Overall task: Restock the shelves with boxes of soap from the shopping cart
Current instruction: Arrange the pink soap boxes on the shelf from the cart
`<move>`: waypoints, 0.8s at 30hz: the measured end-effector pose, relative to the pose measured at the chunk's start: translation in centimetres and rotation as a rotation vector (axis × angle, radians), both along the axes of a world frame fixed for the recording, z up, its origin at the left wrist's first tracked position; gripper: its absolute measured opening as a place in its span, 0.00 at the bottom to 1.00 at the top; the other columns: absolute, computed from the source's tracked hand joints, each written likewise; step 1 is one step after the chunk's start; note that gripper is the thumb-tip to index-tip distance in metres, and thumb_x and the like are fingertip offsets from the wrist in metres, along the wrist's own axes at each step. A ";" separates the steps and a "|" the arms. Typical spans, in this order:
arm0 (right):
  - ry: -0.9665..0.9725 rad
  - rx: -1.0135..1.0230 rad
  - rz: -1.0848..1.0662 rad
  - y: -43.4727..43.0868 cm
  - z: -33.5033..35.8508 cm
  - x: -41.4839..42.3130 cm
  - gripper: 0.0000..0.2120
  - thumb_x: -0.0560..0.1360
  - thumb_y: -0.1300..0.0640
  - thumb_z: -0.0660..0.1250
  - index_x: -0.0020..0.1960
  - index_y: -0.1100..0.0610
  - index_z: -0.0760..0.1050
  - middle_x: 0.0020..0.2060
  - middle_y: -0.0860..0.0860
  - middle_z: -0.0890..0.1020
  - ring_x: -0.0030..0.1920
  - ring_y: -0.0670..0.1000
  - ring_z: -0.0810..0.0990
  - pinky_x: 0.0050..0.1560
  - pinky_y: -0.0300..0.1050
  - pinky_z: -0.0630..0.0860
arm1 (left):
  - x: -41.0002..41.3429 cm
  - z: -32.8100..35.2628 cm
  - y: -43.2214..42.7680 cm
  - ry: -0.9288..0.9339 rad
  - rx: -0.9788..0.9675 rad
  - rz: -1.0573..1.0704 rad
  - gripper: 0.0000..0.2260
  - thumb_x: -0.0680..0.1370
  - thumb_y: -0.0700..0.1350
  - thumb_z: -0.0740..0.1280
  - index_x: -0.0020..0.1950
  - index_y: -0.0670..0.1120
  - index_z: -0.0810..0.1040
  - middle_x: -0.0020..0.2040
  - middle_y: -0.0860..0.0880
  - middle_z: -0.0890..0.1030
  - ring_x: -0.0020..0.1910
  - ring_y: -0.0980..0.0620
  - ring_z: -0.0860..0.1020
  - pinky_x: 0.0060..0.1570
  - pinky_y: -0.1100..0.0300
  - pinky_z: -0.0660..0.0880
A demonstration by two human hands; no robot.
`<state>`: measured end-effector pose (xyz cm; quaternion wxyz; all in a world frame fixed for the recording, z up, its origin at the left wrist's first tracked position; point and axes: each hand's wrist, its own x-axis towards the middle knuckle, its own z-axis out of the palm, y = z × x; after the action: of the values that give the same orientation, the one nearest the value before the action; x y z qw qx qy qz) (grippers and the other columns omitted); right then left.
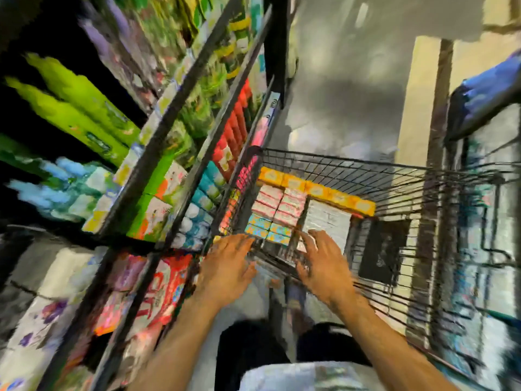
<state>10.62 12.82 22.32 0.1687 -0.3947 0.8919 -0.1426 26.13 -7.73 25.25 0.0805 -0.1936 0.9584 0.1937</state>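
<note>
Over the near end of a black wire shopping cart (366, 166), both hands are stretched forward with fingers straight and spread, and neither has hold of anything. The left hand (228, 263) is at the cart's near left corner, next to the shelving. The right hand (324, 263) is beside it, its fingertips reaching toward a large white rectangular box (328, 221) inside the basket. Motion blur hides whether either hand touches the wire or the box. The soap lies in the cart ahead of the hands: two columns of small pink cardboard boxes (279, 204), a few blue-and-yellow patterned boxes (267, 230) just nearer than those, and a row of yellow-orange boxes (315, 190) along the far side. Just left of the cart stand dark metal shelves (180, 103) packed with goods: long bright green packs (84, 108) on an upper level, red packs (236, 122) further along, and pale blue and white packs (70, 187) lower down. The grey floor (352, 80) of the aisle runs ahead of the cart.
</note>
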 end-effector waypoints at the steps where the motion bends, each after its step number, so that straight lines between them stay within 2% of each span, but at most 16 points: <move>1: -0.004 0.007 -0.022 -0.1 -0.9 -0.7 0.29 0.76 0.45 0.65 0.72 0.60 0.72 0.65 0.60 0.77 0.66 0.62 0.75 0.65 0.58 0.76 | -1.2 -1.0 -0.6 -0.038 -0.001 -0.027 0.26 0.77 0.58 0.60 0.72 0.48 0.71 0.68 0.46 0.74 0.66 0.42 0.74 0.66 0.47 0.72; 4: -0.035 0.051 -0.062 -0.8 -3.9 -2.6 0.29 0.76 0.47 0.70 0.72 0.60 0.73 0.67 0.60 0.77 0.67 0.63 0.75 0.66 0.58 0.75 | -5.2 -3.6 -2.8 -0.128 -0.044 -0.121 0.25 0.77 0.58 0.59 0.71 0.48 0.71 0.66 0.47 0.74 0.64 0.44 0.73 0.63 0.50 0.73; 6: -0.109 0.086 -0.104 -1.5 -6.5 -3.6 0.30 0.77 0.45 0.65 0.75 0.59 0.69 0.69 0.59 0.74 0.70 0.63 0.72 0.67 0.60 0.75 | -7.6 -6.2 -4.4 -0.159 -0.036 -0.166 0.25 0.77 0.58 0.59 0.71 0.47 0.71 0.67 0.46 0.74 0.65 0.43 0.74 0.64 0.49 0.73; 8: -0.181 0.113 -0.149 -2.5 -8.9 -4.6 0.32 0.76 0.44 0.59 0.77 0.55 0.65 0.72 0.56 0.70 0.71 0.62 0.69 0.63 0.61 0.77 | -9.8 -9.5 -6.0 -0.179 -0.013 -0.194 0.25 0.77 0.57 0.59 0.71 0.46 0.72 0.68 0.45 0.75 0.65 0.41 0.74 0.63 0.48 0.74; 12: -0.220 0.092 -0.195 -4.9 -15.1 -6.3 0.35 0.72 0.51 0.71 0.76 0.60 0.66 0.69 0.63 0.73 0.68 0.66 0.72 0.64 0.61 0.76 | -13.5 -16.4 -8.5 -0.249 -0.006 -0.257 0.26 0.76 0.56 0.62 0.72 0.46 0.71 0.67 0.43 0.75 0.63 0.39 0.75 0.60 0.45 0.76; 15: -0.255 0.066 -0.243 -7.2 -20.1 -7.7 0.36 0.70 0.55 0.76 0.74 0.63 0.69 0.62 0.66 0.76 0.59 0.69 0.77 0.53 0.57 0.80 | -15.0 -22.0 -10.0 -0.225 0.013 -0.310 0.26 0.73 0.50 0.67 0.71 0.44 0.71 0.67 0.39 0.75 0.63 0.34 0.75 0.60 0.43 0.76; 17: -0.257 0.066 -0.215 -8.8 -23.3 -8.5 0.36 0.67 0.57 0.77 0.72 0.63 0.72 0.61 0.66 0.77 0.57 0.69 0.78 0.49 0.57 0.81 | -15.7 -25.0 -10.9 -0.209 -0.026 -0.349 0.27 0.71 0.46 0.72 0.69 0.41 0.73 0.66 0.37 0.75 0.63 0.32 0.74 0.61 0.41 0.75; 20: -0.222 0.060 -0.179 -10.6 -27.0 -9.3 0.30 0.69 0.54 0.69 0.71 0.60 0.73 0.64 0.62 0.76 0.61 0.65 0.74 0.50 0.56 0.79 | -16.5 -27.7 -11.7 -0.224 -0.124 -0.359 0.27 0.70 0.43 0.73 0.68 0.41 0.75 0.66 0.40 0.74 0.64 0.36 0.70 0.60 0.43 0.70; 22: -0.179 0.062 -0.154 -11.2 -28.7 -9.3 0.29 0.69 0.52 0.63 0.69 0.60 0.74 0.64 0.61 0.76 0.60 0.65 0.73 0.49 0.56 0.78 | -16.6 -29.0 -11.9 -0.224 -0.124 -0.348 0.29 0.68 0.40 0.74 0.69 0.42 0.74 0.67 0.41 0.73 0.63 0.37 0.69 0.59 0.43 0.69; 24: -0.131 0.061 -0.155 -11.6 -29.7 -9.2 0.27 0.68 0.55 0.64 0.66 0.60 0.74 0.61 0.61 0.76 0.57 0.65 0.73 0.46 0.57 0.77 | -16.7 -29.9 -12.0 -0.223 -0.118 -0.327 0.32 0.65 0.38 0.74 0.69 0.42 0.74 0.66 0.41 0.74 0.61 0.38 0.69 0.58 0.43 0.68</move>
<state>1.37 1.23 -7.36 0.2268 -0.3091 0.9107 -0.1536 9.48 -19.78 -4.63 0.2049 -0.0601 0.9719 0.0988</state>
